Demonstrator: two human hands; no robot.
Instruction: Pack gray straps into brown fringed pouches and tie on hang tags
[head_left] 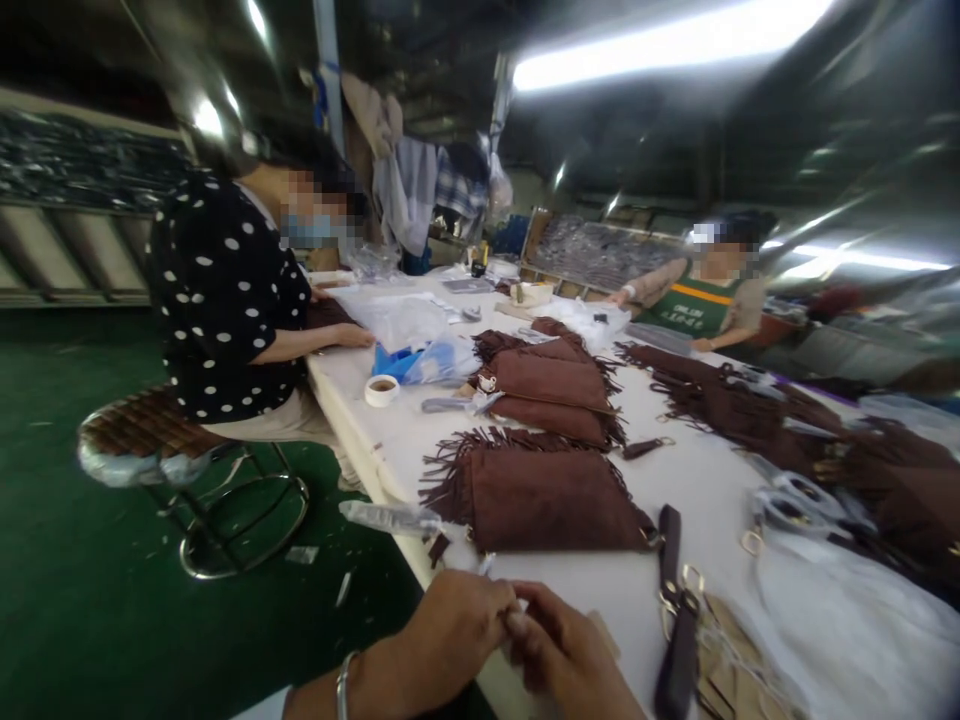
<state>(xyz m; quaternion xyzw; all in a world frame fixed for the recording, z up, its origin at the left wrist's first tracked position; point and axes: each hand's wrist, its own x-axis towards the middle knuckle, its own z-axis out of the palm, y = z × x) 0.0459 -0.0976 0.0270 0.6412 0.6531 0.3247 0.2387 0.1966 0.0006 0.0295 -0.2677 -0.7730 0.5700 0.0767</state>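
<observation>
My left hand [461,625], with a silver bangle at its wrist, is closed at the table's near edge. My right hand [566,645] meets it there, thumb and fingers pinched together. Whatever lies between the fingertips is too small and hidden to name. Just beyond both hands lies a brown fringed bag [551,500], flat on the table. A strap in a clear plastic wrap [394,517] sticks out from the bag's left side over the table edge. To the right of my right hand are dark brown straps [679,640] with gold-coloured metal clasps.
Other brown fringed bags [551,380] lie farther up the white table [360,425], and more are heaped at right [757,410]. A tape roll [382,390] sits near the left edge. White wrapping [847,620] covers the right front. Two co-workers sit beyond; a stool [150,440] stands left.
</observation>
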